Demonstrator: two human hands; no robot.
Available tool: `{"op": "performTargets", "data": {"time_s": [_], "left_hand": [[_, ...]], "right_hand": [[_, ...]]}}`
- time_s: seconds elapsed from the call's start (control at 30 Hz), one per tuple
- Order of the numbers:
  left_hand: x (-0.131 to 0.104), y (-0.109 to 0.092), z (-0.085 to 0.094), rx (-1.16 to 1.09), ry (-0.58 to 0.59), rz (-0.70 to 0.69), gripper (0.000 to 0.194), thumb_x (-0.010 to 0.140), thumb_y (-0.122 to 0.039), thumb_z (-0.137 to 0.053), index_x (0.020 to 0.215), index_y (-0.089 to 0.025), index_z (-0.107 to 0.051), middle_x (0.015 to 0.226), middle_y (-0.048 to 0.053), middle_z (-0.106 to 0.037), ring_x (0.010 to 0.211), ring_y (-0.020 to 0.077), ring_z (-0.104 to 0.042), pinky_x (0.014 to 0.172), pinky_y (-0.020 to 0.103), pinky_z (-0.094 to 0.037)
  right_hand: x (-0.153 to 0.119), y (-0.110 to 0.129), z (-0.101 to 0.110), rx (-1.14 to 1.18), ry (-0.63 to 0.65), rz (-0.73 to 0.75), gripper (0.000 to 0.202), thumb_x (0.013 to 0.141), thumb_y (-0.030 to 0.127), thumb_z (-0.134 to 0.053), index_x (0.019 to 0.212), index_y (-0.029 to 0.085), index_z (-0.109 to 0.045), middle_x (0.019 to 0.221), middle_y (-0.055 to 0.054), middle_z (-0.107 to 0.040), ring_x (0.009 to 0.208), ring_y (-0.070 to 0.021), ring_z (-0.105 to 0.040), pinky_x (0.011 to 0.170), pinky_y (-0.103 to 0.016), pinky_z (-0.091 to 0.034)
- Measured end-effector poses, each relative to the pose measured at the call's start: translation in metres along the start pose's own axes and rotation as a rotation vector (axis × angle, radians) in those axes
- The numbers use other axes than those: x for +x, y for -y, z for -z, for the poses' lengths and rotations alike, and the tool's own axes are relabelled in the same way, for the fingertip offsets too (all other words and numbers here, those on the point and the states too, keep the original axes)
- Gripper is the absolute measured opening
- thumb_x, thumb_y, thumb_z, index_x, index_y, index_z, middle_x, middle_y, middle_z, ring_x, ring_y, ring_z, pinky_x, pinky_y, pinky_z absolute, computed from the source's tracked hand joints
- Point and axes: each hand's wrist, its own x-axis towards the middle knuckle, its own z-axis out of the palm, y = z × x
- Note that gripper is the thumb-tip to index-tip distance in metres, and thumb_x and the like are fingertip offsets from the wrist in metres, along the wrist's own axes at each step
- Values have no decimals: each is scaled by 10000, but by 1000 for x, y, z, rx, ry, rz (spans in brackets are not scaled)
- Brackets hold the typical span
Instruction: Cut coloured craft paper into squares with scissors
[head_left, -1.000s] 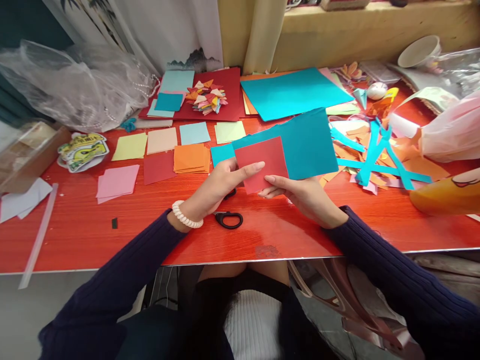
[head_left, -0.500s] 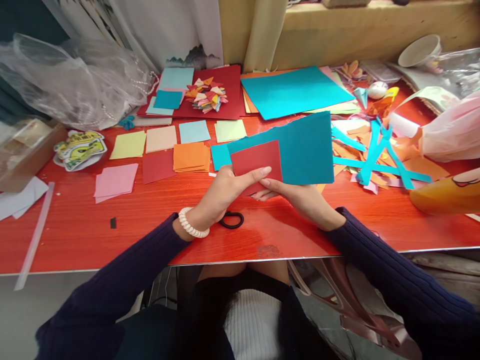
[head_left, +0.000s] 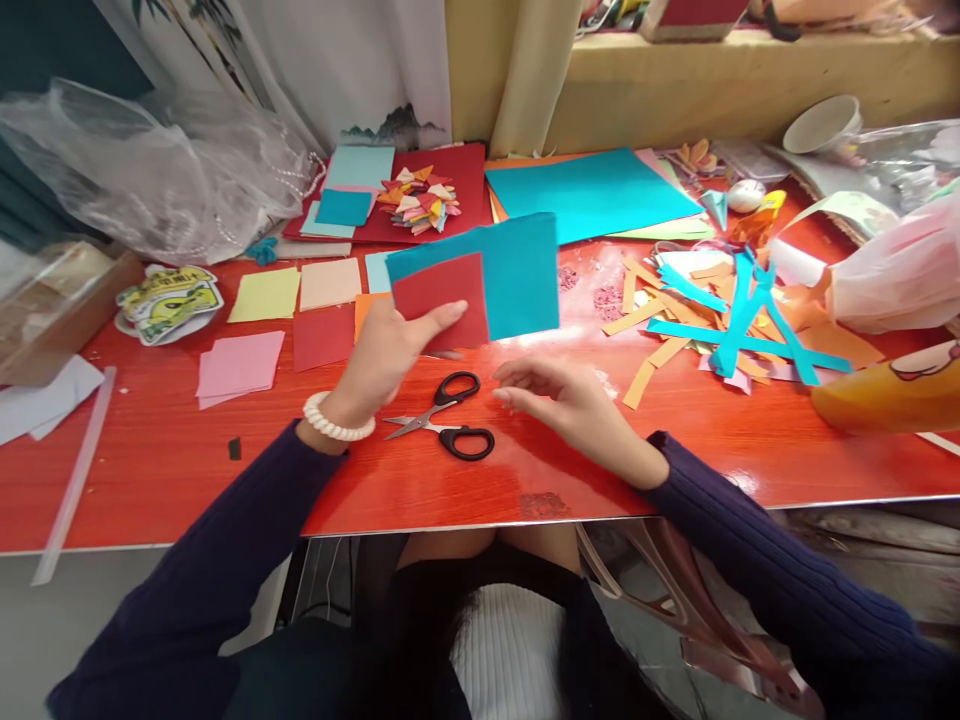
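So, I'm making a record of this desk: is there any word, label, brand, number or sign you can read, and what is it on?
Nothing can be read for certain.
Green-and-yellow cartoon cutout: marks near its top look like lettering, too small and blurred to read.
Red paper square and blue sheet, held in the left hand: no writing on the sides that show.
Scissors: no legible mark.

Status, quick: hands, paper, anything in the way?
Left hand pinching red square against blue sheet. Right hand empty, fingers loosely curled. Possible snag: scissors, blades parted, on table between hands.
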Motion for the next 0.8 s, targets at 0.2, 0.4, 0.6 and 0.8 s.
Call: {"op": "performTargets", "data": {"time_s": [0.2,0.4,0.6,0.8], "left_hand": [[10,14,28,0,-39,-72,238,646,-372,-796,725,-193,-660,779,13,-707,778,187,-680,707,306,-583],[7,11,31,7,-35,-104,263,681,-388,-771,786,-168,-674,844,43,-726,820,218,-699,745,333,-600],[2,4,31,-74,27,-64,337,723,-438,-723,916,-178,-632,873,55,-724,746,239,-717,618,325,-620],[3,3,33,-86,6,-87,320,771,-456,-673,903,-173,-603,863,65,-722,787,252,-720,617,325,-629]], "right_hand": [[1,7,-29,-657,258,330,253,935,133,-428,1132,109,-586,1152,-153,-601,1114,-256,-529,915,-435,-472],[8,26,-22,-776,435,125,180,915,145,-453,1044,107,-574,919,-129,-640,832,-210,-605,657,-307,-447],[16,27,6,-326,602,-149,381,823,251,-607,1185,188,-508,868,-22,-653,710,-130,-595,595,-233,-427],[25,7,10,376,620,-290,449,800,216,-660,1219,200,-498,1006,-23,-550,922,-115,-554,791,-251,-482]]}}
